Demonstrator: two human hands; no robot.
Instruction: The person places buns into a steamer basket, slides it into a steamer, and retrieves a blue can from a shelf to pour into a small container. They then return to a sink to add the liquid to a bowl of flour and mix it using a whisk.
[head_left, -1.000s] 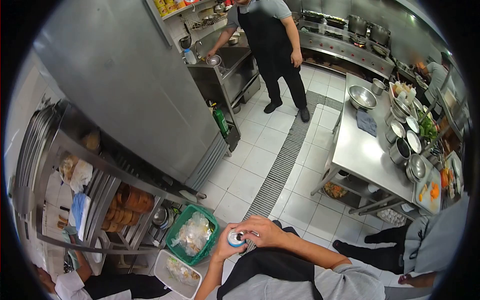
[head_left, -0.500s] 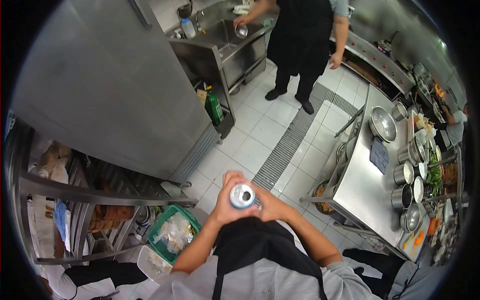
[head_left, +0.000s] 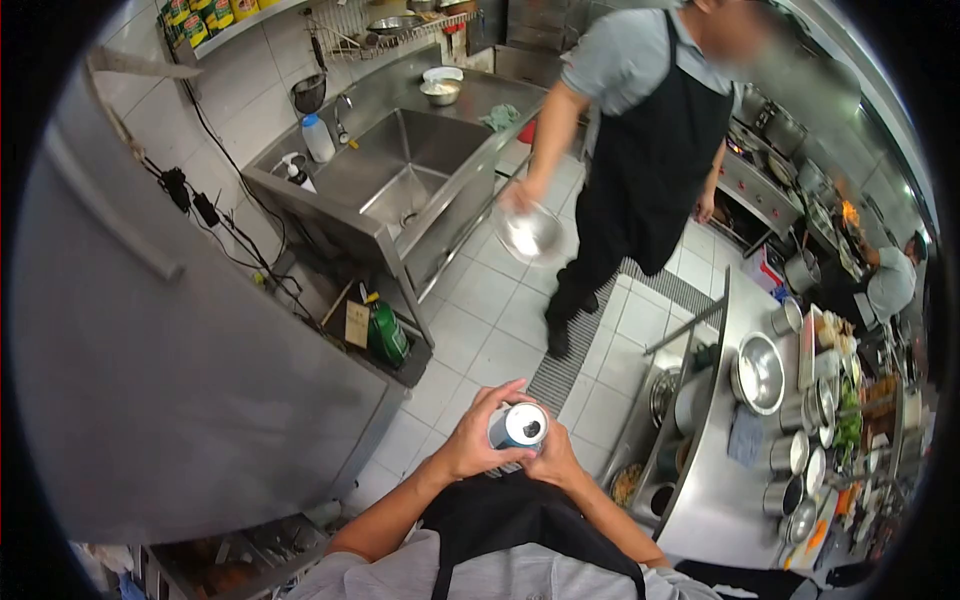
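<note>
An opened drink can [head_left: 524, 426] with a silver top and a bluish side is upright in front of my apron. My left hand [head_left: 476, 437] wraps round its left side, thumb across the front and fingers behind. On the right side, my right hand [head_left: 556, 456] is closed against the can; some of its fingers are hidden behind it. Ahead of me a co-worker in a black apron [head_left: 676, 130] carries a metal bowl [head_left: 530, 236] low in one hand, blurred by motion.
A steel sink [head_left: 400, 165] stands ahead left, with a green bottle [head_left: 386, 332] below it. A large grey cabinet [head_left: 190, 380] fills the left. To the right is a steel worktable [head_left: 715, 500] with bowls and pots. A floor drain grate [head_left: 565, 375] runs ahead. Another person works by a flame.
My view has swung up and left, showing more of the sink. The co-worker has stepped nearer, away from the sink, with the bowl now over the floor. Both my hands stay on the can.
</note>
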